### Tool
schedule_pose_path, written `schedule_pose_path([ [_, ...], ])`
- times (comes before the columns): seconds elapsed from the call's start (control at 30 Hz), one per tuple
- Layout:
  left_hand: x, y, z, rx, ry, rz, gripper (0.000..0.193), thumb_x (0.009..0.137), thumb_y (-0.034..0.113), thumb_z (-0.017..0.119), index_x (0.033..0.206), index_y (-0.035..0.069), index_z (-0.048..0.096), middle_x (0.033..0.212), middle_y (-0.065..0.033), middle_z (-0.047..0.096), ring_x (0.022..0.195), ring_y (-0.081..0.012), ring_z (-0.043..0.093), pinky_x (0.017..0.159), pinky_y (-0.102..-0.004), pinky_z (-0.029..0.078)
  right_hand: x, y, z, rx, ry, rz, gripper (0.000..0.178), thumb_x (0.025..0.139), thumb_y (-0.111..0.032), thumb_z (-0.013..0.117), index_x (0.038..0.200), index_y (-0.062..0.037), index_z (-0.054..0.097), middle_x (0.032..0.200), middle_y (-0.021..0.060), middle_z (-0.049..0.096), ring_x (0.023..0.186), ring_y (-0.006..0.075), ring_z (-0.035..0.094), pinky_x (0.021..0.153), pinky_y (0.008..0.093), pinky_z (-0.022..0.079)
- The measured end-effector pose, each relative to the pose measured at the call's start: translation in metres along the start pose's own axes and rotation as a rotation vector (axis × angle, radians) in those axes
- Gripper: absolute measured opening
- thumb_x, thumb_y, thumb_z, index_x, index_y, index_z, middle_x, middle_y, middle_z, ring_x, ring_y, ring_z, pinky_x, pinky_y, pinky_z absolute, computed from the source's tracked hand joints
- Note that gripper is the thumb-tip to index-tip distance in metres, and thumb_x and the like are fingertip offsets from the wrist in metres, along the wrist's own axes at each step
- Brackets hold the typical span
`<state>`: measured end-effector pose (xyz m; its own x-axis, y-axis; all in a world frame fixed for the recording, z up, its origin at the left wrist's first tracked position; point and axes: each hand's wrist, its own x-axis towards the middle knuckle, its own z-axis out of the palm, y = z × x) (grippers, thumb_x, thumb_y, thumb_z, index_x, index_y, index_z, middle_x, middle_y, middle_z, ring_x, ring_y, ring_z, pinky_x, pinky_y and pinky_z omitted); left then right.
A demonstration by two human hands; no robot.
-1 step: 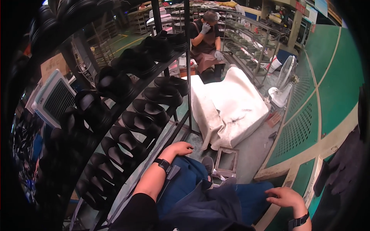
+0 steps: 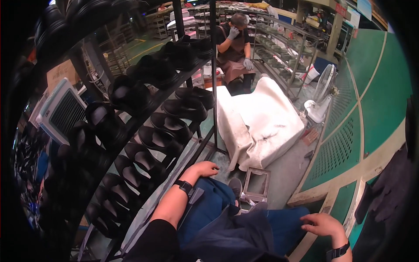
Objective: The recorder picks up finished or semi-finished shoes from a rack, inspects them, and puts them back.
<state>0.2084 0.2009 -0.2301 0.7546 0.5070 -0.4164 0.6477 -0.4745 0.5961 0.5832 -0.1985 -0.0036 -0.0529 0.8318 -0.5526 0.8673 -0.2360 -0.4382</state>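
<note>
My left hand rests on my left knee, over the blue trousers. Its fingers lie loosely out, and nothing shows in them. At the lower right, my right hand touches my right thigh with its fingertips, fingers slightly bent and apart, holding nothing. Both wrists wear dark bands. A dark apron or cloth drapes across my lap. Nearest to my left arm stands a tall black rack with rows of black shoes on its shelves.
Ahead, a pale cloth covers a boxy shape. By my feet lies a square metal frame. A seated person in grey gloves is beyond. Green panels and a white fan line the right; an air cooler stands left.
</note>
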Motion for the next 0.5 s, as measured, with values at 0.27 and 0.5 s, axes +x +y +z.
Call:
schedule_pose_path([
  [0.27, -0.002, 0.004, -0.003, 0.025, -0.024, -0.019, 0.048, 0.093, 0.033, 0.058, 0.132, 0.006, 0.063, 0.130, -0.0200, 0.065, 0.122, -0.0357, 0.060, 0.103, -0.0413, 0.046, 0.001, 0.001, 0.000, -0.003, -0.019, 0.009, 0.049, 0.093, -0.046, 0.063, 0.126, -0.0097, 0.065, 0.103, 0.0151, 0.072, 0.098, 0.0342, 0.068, 0.084, 0.0413, 0.054],
  [0.5, 0.005, -0.005, 0.006, 0.043, 0.043, 0.071, 0.049, 0.088, 0.035, 0.059, 0.127, 0.007, 0.067, 0.120, -0.0206, 0.069, 0.114, -0.0368, 0.064, 0.099, -0.0420, 0.049, 0.000, 0.004, 0.006, -0.006, 0.095, -0.029, 0.044, 0.087, -0.041, 0.071, 0.117, -0.0088, 0.070, 0.094, 0.0141, 0.073, 0.089, 0.0326, 0.071, 0.076, 0.0405, 0.055],
])
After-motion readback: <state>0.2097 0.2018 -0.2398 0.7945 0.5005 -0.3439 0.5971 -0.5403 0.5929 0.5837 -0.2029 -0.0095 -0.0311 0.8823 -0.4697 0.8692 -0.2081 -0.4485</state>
